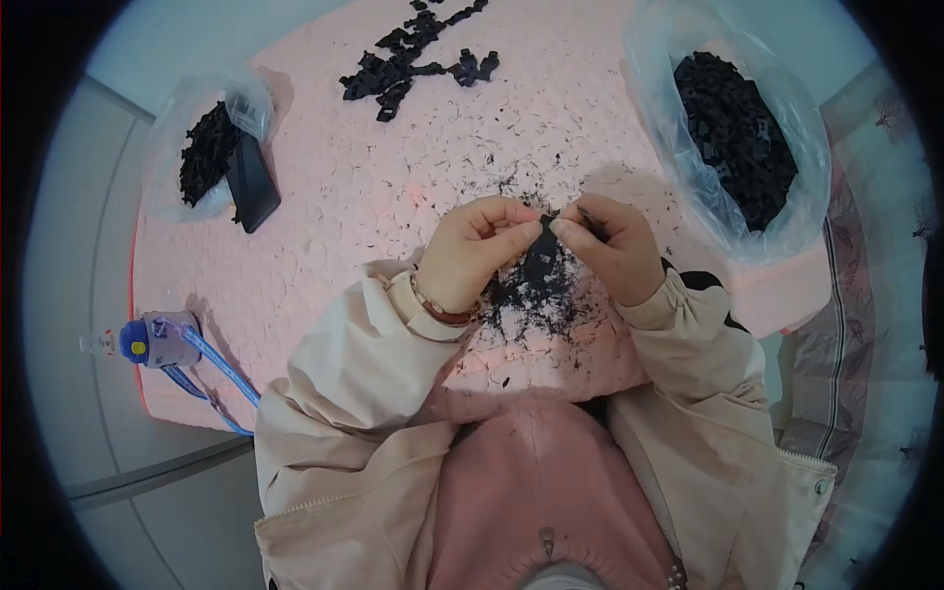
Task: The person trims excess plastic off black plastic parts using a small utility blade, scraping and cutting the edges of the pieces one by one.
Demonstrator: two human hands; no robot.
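My left hand (477, 251) pinches the upper edge of a flat black piece (541, 258) between thumb and forefinger. From the other side, my right hand (615, 246) has its thumb and forefinger closed at the same edge. A thin dark thing (592, 222) shows in the curled fingers of my right hand; its kind is unclear. The black piece looks like soft rubber or plastic with small cutouts and hangs below my fingertips. Beneath it, a heap of fine black scraps (531, 300) covers the pink quilted cloth (344, 236).
A clear bag of black pieces (737, 143) stands at the right. At the left, a smaller bag of black pieces (205, 152) has a dark phone-like slab (253, 185) against it. Joined black pieces (393, 67) lie at the back. A strapped bottle (162, 339) is at the left edge.
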